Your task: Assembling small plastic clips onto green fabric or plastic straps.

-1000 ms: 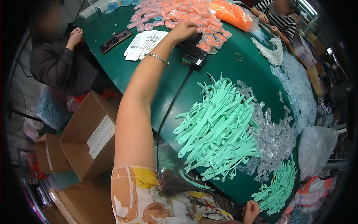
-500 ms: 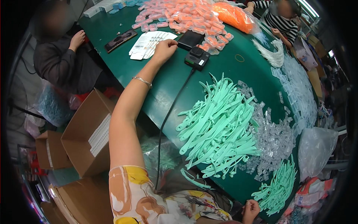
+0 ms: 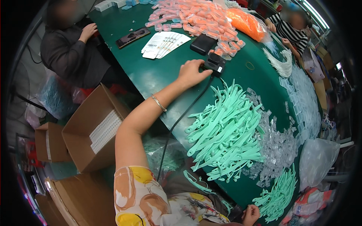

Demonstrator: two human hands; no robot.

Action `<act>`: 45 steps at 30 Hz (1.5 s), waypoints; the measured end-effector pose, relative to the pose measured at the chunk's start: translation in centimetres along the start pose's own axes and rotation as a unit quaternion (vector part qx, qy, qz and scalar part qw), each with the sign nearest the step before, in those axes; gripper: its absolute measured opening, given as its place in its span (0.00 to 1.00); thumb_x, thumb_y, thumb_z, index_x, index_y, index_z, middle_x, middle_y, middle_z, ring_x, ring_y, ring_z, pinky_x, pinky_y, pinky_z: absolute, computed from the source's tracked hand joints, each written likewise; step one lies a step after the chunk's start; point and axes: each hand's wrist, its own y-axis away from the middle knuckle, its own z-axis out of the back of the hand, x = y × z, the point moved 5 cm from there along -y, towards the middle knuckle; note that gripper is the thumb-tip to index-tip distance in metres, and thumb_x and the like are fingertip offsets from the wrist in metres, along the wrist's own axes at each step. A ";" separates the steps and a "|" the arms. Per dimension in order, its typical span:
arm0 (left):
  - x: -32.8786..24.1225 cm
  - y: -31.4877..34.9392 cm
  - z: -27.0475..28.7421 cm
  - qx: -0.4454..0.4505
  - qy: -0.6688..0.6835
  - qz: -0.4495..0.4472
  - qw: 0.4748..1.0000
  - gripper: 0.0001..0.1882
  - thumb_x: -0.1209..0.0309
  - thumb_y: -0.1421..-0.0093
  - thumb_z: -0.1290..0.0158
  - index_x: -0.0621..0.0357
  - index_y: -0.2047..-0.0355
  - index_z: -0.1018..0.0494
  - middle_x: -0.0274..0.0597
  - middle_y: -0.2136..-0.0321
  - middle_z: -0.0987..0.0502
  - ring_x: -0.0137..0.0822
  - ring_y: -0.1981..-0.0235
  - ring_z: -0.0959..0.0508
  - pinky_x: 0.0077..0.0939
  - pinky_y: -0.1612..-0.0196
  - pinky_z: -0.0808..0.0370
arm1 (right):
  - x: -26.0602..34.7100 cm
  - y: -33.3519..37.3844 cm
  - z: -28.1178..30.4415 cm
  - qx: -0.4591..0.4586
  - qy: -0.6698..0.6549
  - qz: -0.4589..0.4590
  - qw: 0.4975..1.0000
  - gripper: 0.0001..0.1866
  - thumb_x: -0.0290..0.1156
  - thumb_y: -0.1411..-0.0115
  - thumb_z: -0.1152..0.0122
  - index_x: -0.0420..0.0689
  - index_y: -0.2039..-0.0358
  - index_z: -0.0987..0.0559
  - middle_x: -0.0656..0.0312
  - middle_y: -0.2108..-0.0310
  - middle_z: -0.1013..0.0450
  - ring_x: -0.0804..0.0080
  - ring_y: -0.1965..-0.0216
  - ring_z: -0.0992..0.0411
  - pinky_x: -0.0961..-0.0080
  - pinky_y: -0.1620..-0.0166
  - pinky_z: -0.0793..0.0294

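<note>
My left hand (image 3: 193, 74) reaches across the green table with thumb and fingers closed on the near left side of a small black camera (image 3: 215, 64). A black cable (image 3: 181, 116) runs from the camera down over the table edge. Low in the view, my right hand (image 3: 250, 215) is curled closed at the table's edge; whether anything is inside it is hidden. Beside it lies a small heap of mint-green straps (image 3: 278, 196). A larger pile of mint-green straps (image 3: 226, 132) lies between my hands, next to clear plastic buckles (image 3: 277, 145).
Beyond the camera are a black wallet-like case (image 3: 203, 44), fanned white printed cards (image 3: 166, 45), a phone (image 3: 133, 37) and many orange-filled clear cases (image 3: 196, 19). Open cardboard boxes (image 3: 88, 128) stand at left. Two people sit across the table. A cloudy plastic bag (image 3: 318, 158) hangs right.
My left hand has come back from beside the cards and black case to the camera and closed on its side. The whole view has shifted slightly. My right hand stays at the table edge.
</note>
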 end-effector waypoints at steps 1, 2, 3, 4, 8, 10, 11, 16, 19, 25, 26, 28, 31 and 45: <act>-0.3 0.1 -0.3 0.011 0.001 0.009 1.000 0.30 0.47 0.55 0.47 0.58 0.59 0.28 0.45 0.62 0.26 0.44 0.58 0.29 0.38 0.55 0.34 | -0.1 0.0 0.0 -0.003 0.001 -0.010 1.000 0.05 0.26 0.45 0.43 0.39 0.69 0.26 0.68 0.86 0.36 0.85 0.87 0.43 0.86 0.85 0.45; -0.6 0.2 -0.4 0.023 0.002 0.018 1.000 0.30 0.47 0.55 0.47 0.57 0.58 0.28 0.45 0.61 0.27 0.44 0.56 0.30 0.39 0.54 0.36 | -0.2 0.1 0.1 -0.007 0.002 -0.020 1.000 0.05 0.26 0.45 0.43 0.39 0.69 0.26 0.68 0.86 0.36 0.85 0.88 0.43 0.86 0.85 0.46; -0.7 0.3 -0.5 0.021 0.003 0.019 1.000 0.30 0.47 0.55 0.47 0.57 0.58 0.28 0.45 0.61 0.27 0.44 0.56 0.30 0.39 0.54 0.36 | -0.2 0.1 0.0 -0.007 0.004 -0.018 1.000 0.05 0.26 0.45 0.43 0.39 0.69 0.26 0.68 0.86 0.36 0.85 0.88 0.43 0.86 0.85 0.46; -0.8 0.4 -0.5 0.005 -0.023 0.009 1.000 0.30 0.47 0.54 0.47 0.58 0.58 0.28 0.46 0.62 0.26 0.43 0.59 0.29 0.37 0.55 0.35 | -0.2 0.0 0.0 -0.003 -0.006 -0.016 1.000 0.05 0.26 0.45 0.43 0.39 0.69 0.26 0.68 0.86 0.36 0.85 0.87 0.43 0.86 0.85 0.45; -2.1 0.5 -0.2 -0.017 -0.065 -0.007 0.998 0.29 0.48 0.54 0.47 0.59 0.59 0.28 0.47 0.63 0.26 0.42 0.61 0.28 0.37 0.56 0.35 | 0.2 0.4 0.0 0.001 -0.020 -0.024 1.000 0.05 0.27 0.44 0.43 0.39 0.69 0.25 0.67 0.84 0.35 0.85 0.86 0.42 0.86 0.84 0.45; -1.5 0.1 -0.4 -0.001 -0.029 0.018 0.999 0.28 0.49 0.54 0.46 0.57 0.60 0.28 0.46 0.62 0.27 0.43 0.59 0.29 0.38 0.55 0.35 | 0.0 0.2 0.0 0.001 -0.014 -0.025 1.000 0.05 0.27 0.44 0.43 0.39 0.69 0.25 0.68 0.84 0.35 0.85 0.86 0.42 0.86 0.84 0.45; -1.0 -0.2 -0.7 0.015 0.005 0.041 0.999 0.26 0.50 0.54 0.46 0.56 0.61 0.28 0.45 0.62 0.27 0.44 0.56 0.31 0.39 0.54 0.36 | -0.1 0.1 0.0 0.001 -0.010 -0.026 1.000 0.05 0.27 0.44 0.43 0.39 0.69 0.25 0.68 0.84 0.35 0.85 0.85 0.42 0.86 0.83 0.45; 0.8 -4.4 0.5 -0.135 -0.002 0.030 0.990 0.25 0.57 0.56 0.45 0.55 0.59 0.30 0.47 0.60 0.29 0.47 0.55 0.33 0.40 0.54 0.33 | 0.3 0.1 -0.1 -0.009 0.007 -0.044 0.999 0.05 0.27 0.44 0.43 0.40 0.69 0.25 0.68 0.84 0.35 0.85 0.86 0.42 0.86 0.84 0.45; 1.6 -7.6 0.8 -0.150 -0.059 0.045 0.986 0.29 0.57 0.57 0.44 0.55 0.54 0.33 0.48 0.55 0.32 0.47 0.51 0.35 0.41 0.52 0.34 | 0.4 0.2 0.0 0.002 -0.002 -0.042 0.999 0.04 0.26 0.44 0.43 0.40 0.69 0.25 0.68 0.84 0.35 0.85 0.86 0.42 0.86 0.84 0.46; 1.2 -10.1 -0.4 0.044 -0.206 0.171 0.963 0.37 0.53 0.59 0.42 0.56 0.50 0.38 0.49 0.51 0.34 0.46 0.47 0.36 0.42 0.50 0.36 | 0.2 0.3 -0.1 0.005 -0.030 -0.051 0.998 0.04 0.26 0.44 0.44 0.41 0.68 0.25 0.69 0.85 0.36 0.85 0.87 0.42 0.87 0.84 0.46; 1.3 -10.2 -0.5 0.046 -0.207 0.169 0.963 0.37 0.53 0.59 0.42 0.56 0.50 0.38 0.49 0.51 0.34 0.46 0.47 0.36 0.42 0.50 0.36 | 0.2 0.3 -0.2 0.005 -0.030 -0.058 0.998 0.04 0.26 0.44 0.44 0.41 0.68 0.25 0.69 0.85 0.36 0.85 0.87 0.42 0.87 0.85 0.45; 1.5 -10.0 0.0 0.011 -0.201 0.156 0.967 0.37 0.54 0.60 0.41 0.56 0.51 0.37 0.49 0.52 0.33 0.46 0.49 0.34 0.41 0.51 0.35 | 0.2 0.2 -0.1 0.006 -0.018 -0.048 0.999 0.04 0.26 0.44 0.44 0.41 0.68 0.25 0.69 0.85 0.36 0.85 0.87 0.42 0.87 0.85 0.45; 2.0 -9.4 0.6 0.006 -0.214 0.141 0.967 0.36 0.54 0.62 0.42 0.56 0.52 0.36 0.50 0.56 0.30 0.47 0.53 0.31 0.40 0.53 0.33 | 0.1 0.0 -0.1 0.007 -0.010 -0.039 0.999 0.04 0.26 0.44 0.44 0.41 0.68 0.25 0.69 0.85 0.36 0.85 0.87 0.42 0.87 0.85 0.45; 2.8 0.2 7.4 0.056 -0.224 0.078 0.970 0.41 0.52 0.63 0.41 0.55 0.48 0.37 0.52 0.58 0.29 0.46 0.55 0.29 0.39 0.54 0.32 | -0.8 -0.5 0.0 0.041 -0.060 0.024 0.997 0.02 0.23 0.45 0.47 0.39 0.71 0.29 0.65 0.86 0.34 0.85 0.90 0.41 0.90 0.87 0.45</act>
